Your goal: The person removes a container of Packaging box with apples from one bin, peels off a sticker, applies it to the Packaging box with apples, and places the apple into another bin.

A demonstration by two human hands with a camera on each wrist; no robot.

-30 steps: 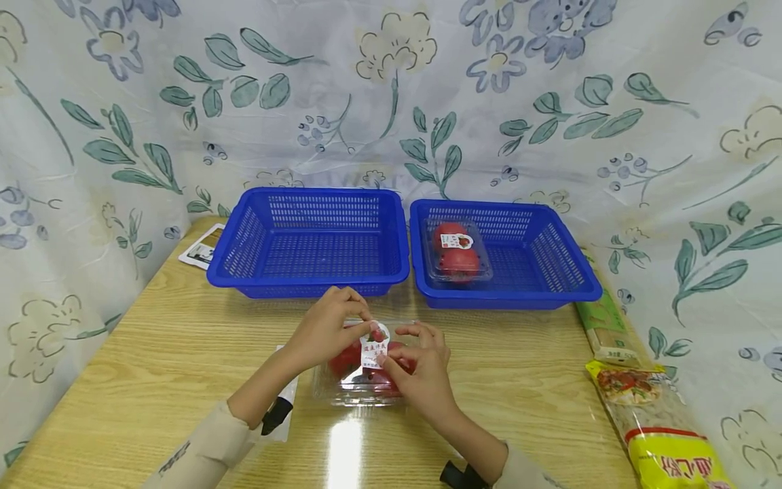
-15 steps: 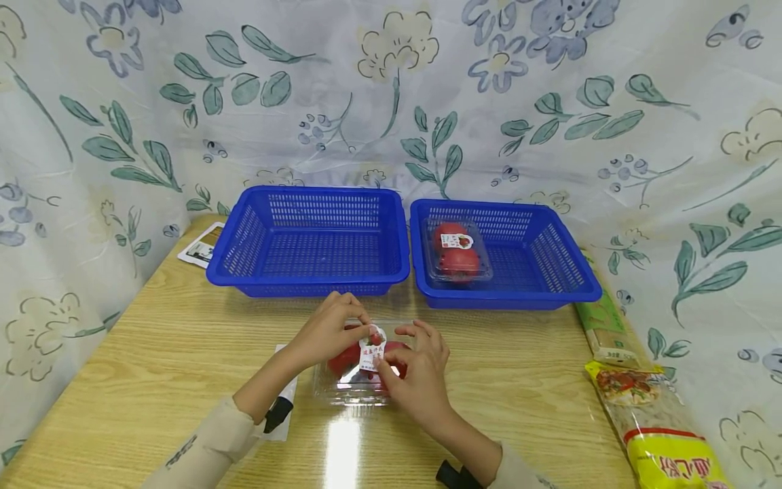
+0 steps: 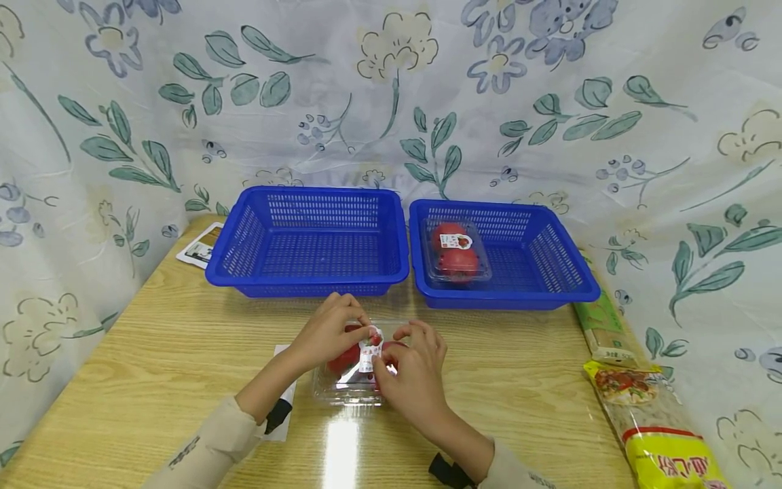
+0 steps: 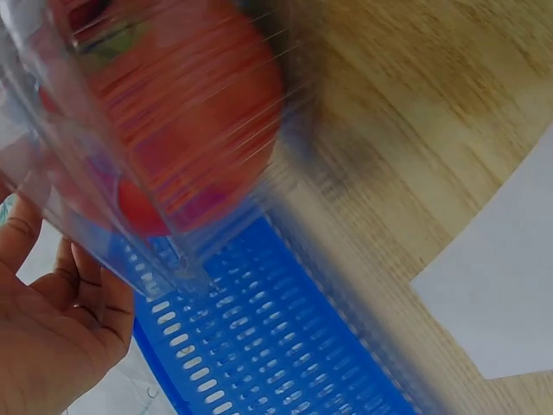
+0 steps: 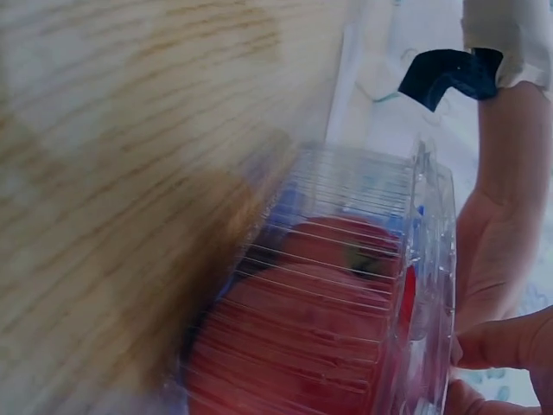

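Note:
A clear plastic clamshell box (image 3: 348, 395) holding tomatoes (image 3: 344, 360) sits on the table in front of the baskets. A white sticker label (image 3: 370, 353) with a red fruit picture is over its lid. At the label's top, my left hand (image 3: 332, 329) pinches the edge between thumb and finger. My right hand (image 3: 417, 370) holds the label's lower right side with thumb and fingertip, its other fingers bent over the box. Through the box wall, a tomato (image 4: 190, 112) shows in the left wrist view and another tomato (image 5: 294, 337) in the right wrist view.
Behind stand two blue baskets: the left basket (image 3: 305, 280) and the right basket (image 3: 513, 296), which contains another tomato box (image 3: 457, 251). White paper (image 3: 282, 428) lies under my left wrist. A green packet (image 3: 605, 326) and a yellow-ended bag (image 3: 656, 421) line the right edge. A printed card (image 3: 201, 248) is at back left.
My right thumb and fingers have shifted slightly left along the label, covering more of it, and the label has tilted a little. My left hand stays almost in place at its top.

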